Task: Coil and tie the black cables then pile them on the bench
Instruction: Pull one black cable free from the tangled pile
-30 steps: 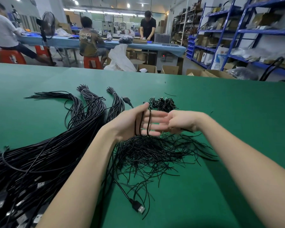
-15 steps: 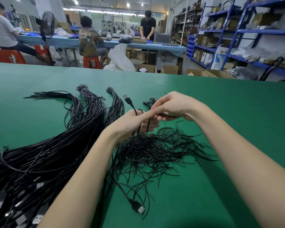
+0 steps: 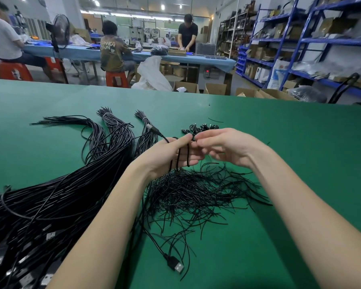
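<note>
Loops of one black cable [image 3: 179,158] are wound round the straight fingers [image 3: 191,152] of the left hand [image 3: 171,155], the thumb laid along the top over the cable near the fingertips. The loops cross the palm side of the fingers and hang just below them. One plug [image 3: 154,130] of this cable stands out past the thumb, up and to the left. The right hand [image 3: 227,148] is held just beside the left, its fingers bent and brought together at the tips of the left fingers; whether the cable is pinched between them cannot be told. Both hands are held above the green worktop [image 3: 279,142].

Directly beneath the hands a loose heap of thin black ties [image 3: 196,195] is spread on the worktop. The cable's other end trails down through the heap to a USB plug [image 3: 176,266] lying on the worktop near the front edge. Behind the right hand a small pile of coiled cables [image 3: 200,129] is seen on the worktop. To the left a large bundle of uncoiled cables [image 3: 61,195] is laid out, fanning into three tails toward the far side, with its USB plugs at the near left corner.

Beyond the worktop, seated and standing people at a blue table [image 3: 81,52] and blue shelving [image 3: 300,42] with boxes are seen.
</note>
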Available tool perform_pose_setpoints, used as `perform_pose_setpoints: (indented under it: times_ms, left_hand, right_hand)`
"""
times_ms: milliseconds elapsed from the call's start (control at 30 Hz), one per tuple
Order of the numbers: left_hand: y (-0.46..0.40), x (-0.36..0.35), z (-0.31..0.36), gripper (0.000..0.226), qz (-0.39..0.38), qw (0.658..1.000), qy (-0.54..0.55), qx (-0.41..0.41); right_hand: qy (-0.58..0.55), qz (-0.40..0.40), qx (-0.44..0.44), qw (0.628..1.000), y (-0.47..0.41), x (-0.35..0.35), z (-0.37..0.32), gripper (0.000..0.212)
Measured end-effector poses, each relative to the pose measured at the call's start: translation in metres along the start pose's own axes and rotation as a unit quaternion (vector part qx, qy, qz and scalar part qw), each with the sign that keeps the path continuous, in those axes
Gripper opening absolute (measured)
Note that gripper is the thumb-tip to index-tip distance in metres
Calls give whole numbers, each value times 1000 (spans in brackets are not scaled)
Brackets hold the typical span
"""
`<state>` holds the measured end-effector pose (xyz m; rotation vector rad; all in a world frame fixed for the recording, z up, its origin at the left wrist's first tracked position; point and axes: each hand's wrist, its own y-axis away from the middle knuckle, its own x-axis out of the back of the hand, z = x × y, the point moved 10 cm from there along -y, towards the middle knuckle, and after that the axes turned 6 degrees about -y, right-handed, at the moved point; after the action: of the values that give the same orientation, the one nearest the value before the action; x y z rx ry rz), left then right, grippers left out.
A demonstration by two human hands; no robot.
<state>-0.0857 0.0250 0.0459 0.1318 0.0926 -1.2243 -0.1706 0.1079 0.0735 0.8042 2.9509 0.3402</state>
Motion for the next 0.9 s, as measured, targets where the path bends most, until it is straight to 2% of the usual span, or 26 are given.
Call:
perform_pose_setpoints:
  times_ms: [67, 133, 233, 333, 400, 467, 500, 533, 567, 633, 700, 733, 767, 800, 867, 900]
  left_hand:
    - [-2, 2, -3, 33, 12, 1000, 19, 9]
    - [-2, -1, -2, 35, 7, 1000, 12, 8]
    - [-1, -4, -2, 31, 0, 1000, 7, 4]
    - [-3, -1, -3, 27, 36, 999, -13, -1]
    - [-3, -1, -8, 33, 43, 999, -22, 6]
    - [-3, -7, -13, 34, 19, 998, -51, 17]
    - [-2, -13, -14, 31, -3, 997, -70, 20]
    - [-1, -19, -15, 27, -30, 996, -80, 22]
    - [0, -26, -17, 25, -55, 995, -76, 25]
    - [-1, -36, -18, 26, -80, 995, -45, 30]
    - [0, -38, -17, 24, -85, 995, -41, 28]
    - [0, -37, -17, 22, -86, 995, -48, 27]
    - [2, -36, -17, 20, -89, 994, -54, 26]
    - [3, -36, -16, 19, -95, 994, -59, 20]
    - [5, -38, -10, 19, -104, 992, -70, -6]
    - [6, -40, -8, 18, -106, 991, -79, -22]
  right_hand:
    - [50, -2, 11, 999, 6, -5, 2, 22]
    - [95, 36, 59, 993, 11, -3, -2, 17]
    - [217, 130, 165, 953, 23, 1, -13, 14]
    - [258, 183, 226, 921, 34, -1, -15, 13]
    - [238, 174, 201, 934, 33, 5, -10, 12]
    - [179, 80, 119, 973, 28, 6, 1, 9]
    - [159, 40, 79, 983, 29, 7, 4, 5]
    - [164, 34, 57, 984, 30, 12, 4, 6]
    - [185, 56, 53, 980, 29, 20, 1, 17]
    - [251, 149, 60, 955, 26, 36, -6, 42]
    - [337, 268, 91, 898, 27, 42, -18, 64]
    - [358, 321, 125, 868, 31, 40, -27, 69]
    - [347, 343, 162, 858, 32, 37, -34, 69]
    - [306, 310, 198, 878, 28, 28, -39, 60]
    - [234, 135, 220, 937, 13, -13, -40, 33]
    - [237, 55, 208, 947, 8, -32, -37, 27]
